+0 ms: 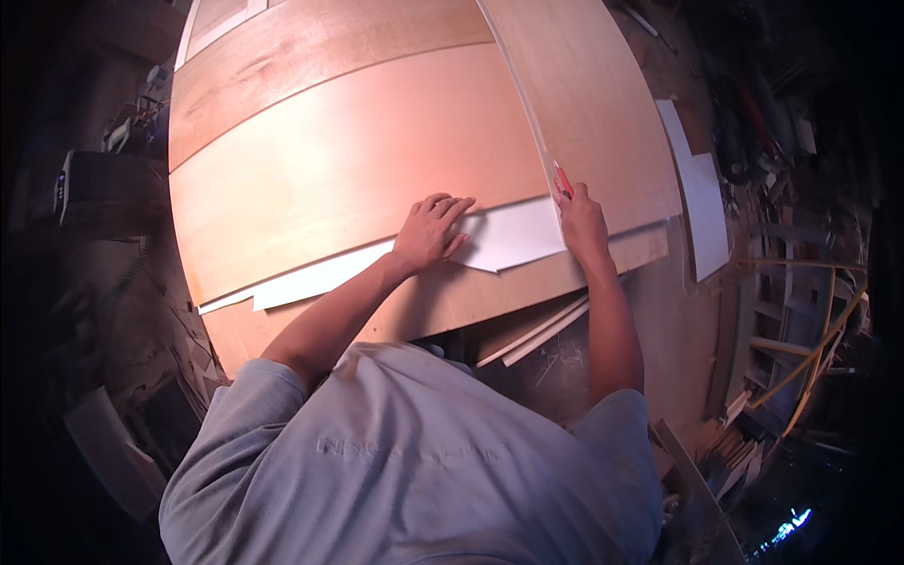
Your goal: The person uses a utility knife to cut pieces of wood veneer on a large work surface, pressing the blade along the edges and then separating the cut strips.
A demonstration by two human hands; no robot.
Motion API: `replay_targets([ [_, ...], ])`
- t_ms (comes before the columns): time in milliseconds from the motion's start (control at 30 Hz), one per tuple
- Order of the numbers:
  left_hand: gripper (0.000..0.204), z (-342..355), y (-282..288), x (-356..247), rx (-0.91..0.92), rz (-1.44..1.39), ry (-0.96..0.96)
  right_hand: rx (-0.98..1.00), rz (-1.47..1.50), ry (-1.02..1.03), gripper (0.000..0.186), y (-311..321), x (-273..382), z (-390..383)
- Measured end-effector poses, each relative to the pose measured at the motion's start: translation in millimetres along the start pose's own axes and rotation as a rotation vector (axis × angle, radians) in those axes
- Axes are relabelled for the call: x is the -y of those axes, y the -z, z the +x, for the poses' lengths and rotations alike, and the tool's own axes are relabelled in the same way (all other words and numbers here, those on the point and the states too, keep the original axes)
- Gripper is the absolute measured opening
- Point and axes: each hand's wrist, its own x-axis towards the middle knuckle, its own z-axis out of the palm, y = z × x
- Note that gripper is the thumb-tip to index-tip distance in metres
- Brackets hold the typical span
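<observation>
My right hand (582, 221) grips a slim red utility knife (563, 181), its thin tip pointing away from me. The tip is at the seam where a long wooden strip or panel (589, 85) meets a thin plywood sheet (367, 160). On that sheet's near edge rests my left hand (433, 231), fingers spread and flat. Beneath the sheet a white sheet (513, 235) sticks out toward me, with an uneven front edge. Both lie on a larger wooden board (461, 297).
Another white sheet (704, 212) leans beyond the right edge of the boards. Yellow metal bars (815, 348) and wood offcuts (734, 457) stand at the right. A dark box-shaped device (104, 193) is at the left. Wooden strips (541, 330) lie below the board's near edge.
</observation>
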Motion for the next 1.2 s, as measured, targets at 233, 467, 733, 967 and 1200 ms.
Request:
replay_targets([
  [233,0.065,21,32,35,-0.168,0.122,0.019,-0.127,0.204,0.107,0.040,-20,33,103],
  [467,0.061,37,61,89,-0.307,0.140,0.113,-0.007,0.519,0.161,0.037,-13,126,241],
  [733,0.051,48,69,99,-0.291,0.075,0.195,-0.203,-0.032,0.218,0.045,-14,208,506],
  [967,0.045,49,67,106,-0.288,0.051,0.241,-0.129,-0.234,0.259,0.044,-24,264,618],
  [1200,0.043,53,68,111,-0.281,0.056,0.235,-0.046,-0.369,0.234,0.036,-21,283,640],
])
